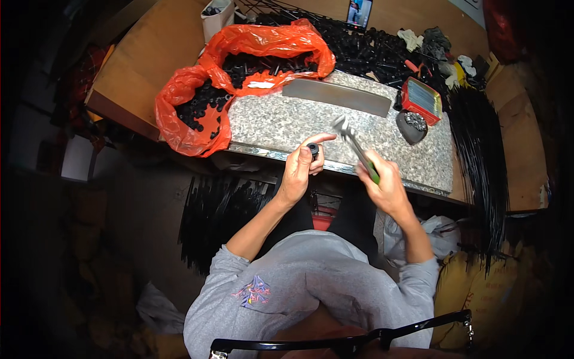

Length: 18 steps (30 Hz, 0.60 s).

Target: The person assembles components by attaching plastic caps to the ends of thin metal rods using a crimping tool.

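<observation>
My left hand is closed around a small black cylindrical part, its round end facing up and the index finger stretched out past it. In my right hand is a hammer with a green and dark grip. The hammer's metal head, slightly blurred, is raised to the right of the black part and apart from it. Both hands are over the front edge of a speckled stone slab. Behind them, a long flat metal bar lies across the slab.
Two red plastic bags of small black parts stand at the left. A red box of thin pieces and a dark cup of small metal bits sit right. Black rods hang over the right edge. A phone stands at the back.
</observation>
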Motion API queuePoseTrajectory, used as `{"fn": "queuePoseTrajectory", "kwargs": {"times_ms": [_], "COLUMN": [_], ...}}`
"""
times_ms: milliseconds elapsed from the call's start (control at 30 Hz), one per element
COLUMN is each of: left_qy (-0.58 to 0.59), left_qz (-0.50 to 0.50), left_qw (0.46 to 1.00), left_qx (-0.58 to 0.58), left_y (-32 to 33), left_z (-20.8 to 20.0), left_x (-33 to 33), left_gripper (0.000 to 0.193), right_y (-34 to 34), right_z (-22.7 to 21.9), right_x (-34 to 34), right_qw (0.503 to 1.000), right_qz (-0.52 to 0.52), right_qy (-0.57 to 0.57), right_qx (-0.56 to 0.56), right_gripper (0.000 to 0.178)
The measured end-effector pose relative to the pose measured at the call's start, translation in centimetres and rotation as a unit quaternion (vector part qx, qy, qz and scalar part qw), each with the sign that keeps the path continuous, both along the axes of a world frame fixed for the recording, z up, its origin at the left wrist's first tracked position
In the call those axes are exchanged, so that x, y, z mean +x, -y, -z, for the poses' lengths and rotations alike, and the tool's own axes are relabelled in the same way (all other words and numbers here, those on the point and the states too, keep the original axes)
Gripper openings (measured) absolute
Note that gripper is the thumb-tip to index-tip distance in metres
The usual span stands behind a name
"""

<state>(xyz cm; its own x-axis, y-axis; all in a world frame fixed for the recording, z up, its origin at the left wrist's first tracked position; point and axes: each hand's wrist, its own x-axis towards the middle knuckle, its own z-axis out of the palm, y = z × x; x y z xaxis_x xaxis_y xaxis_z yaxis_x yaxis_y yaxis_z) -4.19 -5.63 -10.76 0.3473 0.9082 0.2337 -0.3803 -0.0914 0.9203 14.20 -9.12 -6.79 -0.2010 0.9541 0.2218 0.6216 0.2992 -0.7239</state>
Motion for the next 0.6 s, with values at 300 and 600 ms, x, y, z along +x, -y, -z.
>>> {"fn": "queuePoseTrajectory", "kwargs": {"times_ms": [300,600], "left_qy": [-0.019,-0.040], "left_qz": [-0.004,0.013], "left_qw": [1.000,0.999], "left_qx": [0.009,0.000], "left_y": [0.4,0.3], "left_z": [0.3,-0.1], "left_x": [-0.4,-0.4], "left_gripper": [0.056,0.060], "right_y": [1.1,0.7], "right_z": [-3.0,-3.5], "right_x": [2.1,2.3], "right_qw": [0.965,0.941], "right_qz": [-0.012,-0.041], "right_qy": [0.256,0.321], "right_qx": [0.048,0.095], "right_gripper": [0.019,0.024]}}
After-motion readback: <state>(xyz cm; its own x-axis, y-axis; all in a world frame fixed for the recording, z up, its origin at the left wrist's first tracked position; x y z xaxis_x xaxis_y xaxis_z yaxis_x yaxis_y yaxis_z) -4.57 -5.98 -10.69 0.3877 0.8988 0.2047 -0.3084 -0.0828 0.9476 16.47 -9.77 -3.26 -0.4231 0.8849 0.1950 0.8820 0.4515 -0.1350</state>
